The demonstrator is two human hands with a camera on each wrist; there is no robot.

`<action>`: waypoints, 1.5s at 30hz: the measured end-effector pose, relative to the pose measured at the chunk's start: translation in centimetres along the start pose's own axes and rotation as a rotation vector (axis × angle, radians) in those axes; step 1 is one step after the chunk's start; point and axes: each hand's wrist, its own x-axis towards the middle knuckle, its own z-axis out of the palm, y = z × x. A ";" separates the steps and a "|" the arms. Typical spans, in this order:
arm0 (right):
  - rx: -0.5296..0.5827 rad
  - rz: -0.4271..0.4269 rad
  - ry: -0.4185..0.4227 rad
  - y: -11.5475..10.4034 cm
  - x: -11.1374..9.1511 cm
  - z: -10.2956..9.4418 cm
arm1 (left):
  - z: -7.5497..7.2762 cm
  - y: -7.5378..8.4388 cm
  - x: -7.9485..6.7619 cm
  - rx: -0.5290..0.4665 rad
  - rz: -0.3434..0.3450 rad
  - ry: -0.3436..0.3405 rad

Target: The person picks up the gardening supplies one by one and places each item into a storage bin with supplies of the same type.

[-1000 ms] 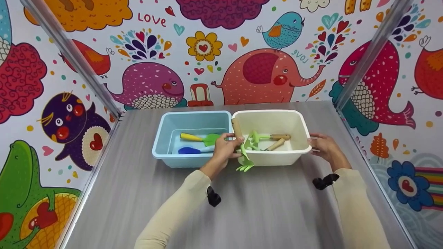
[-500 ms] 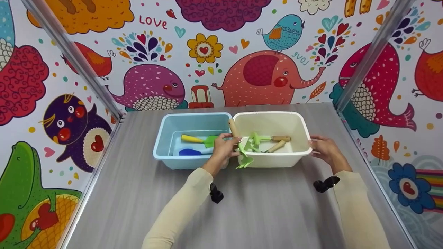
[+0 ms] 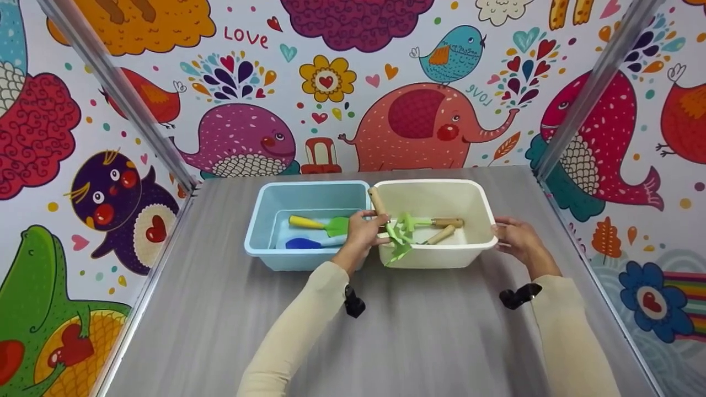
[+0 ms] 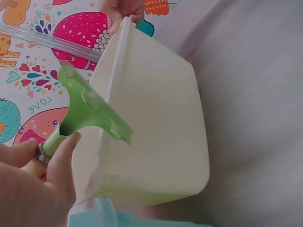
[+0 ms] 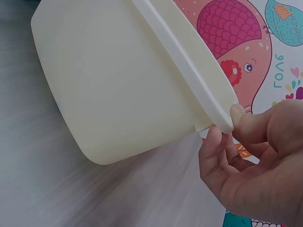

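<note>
My left hand (image 3: 364, 234) pinches a small garden rake (image 4: 90, 104) near where its wooden handle (image 3: 377, 199) meets the green metal. The rake is tilted, its handle pointing up and its head low, overlapping the front rim of the cream tub (image 3: 436, 256). My right hand (image 3: 518, 237) grips that tub's right rim, thumb on top and fingers curled beneath, as the right wrist view shows. Inside the cream tub lie green garden tools with wooden handles (image 3: 447, 222), partly hidden by the held rake.
A light blue tub (image 3: 309, 260) stands against the cream tub's left side. In it lie a green shovel (image 3: 335, 226) with a yellow handle and a light blue tool with a blue handle (image 3: 302, 243). Metal posts (image 3: 573, 82) and a patterned wall border the grey table (image 3: 419, 331).
My left hand has shifted slightly right and turned the rake, so its head now faces another way, closer over the cream tub. My right hand stays on the rim.
</note>
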 end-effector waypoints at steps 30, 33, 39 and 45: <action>-0.002 -0.006 0.000 0.0 -0.1 0.0 | 3.5 0.7 1.3 -0.328 0.010 0.137; -0.017 -0.009 0.000 0.0 0.0 0.1 | 3.7 0.6 1.1 -0.336 0.017 0.177; -0.034 -0.016 0.007 0.1 0.2 0.1 | 4.1 0.1 0.9 -0.249 0.038 0.213; -0.024 0.003 0.011 0.1 0.2 -0.1 | 4.4 -0.6 0.8 -0.085 0.043 0.209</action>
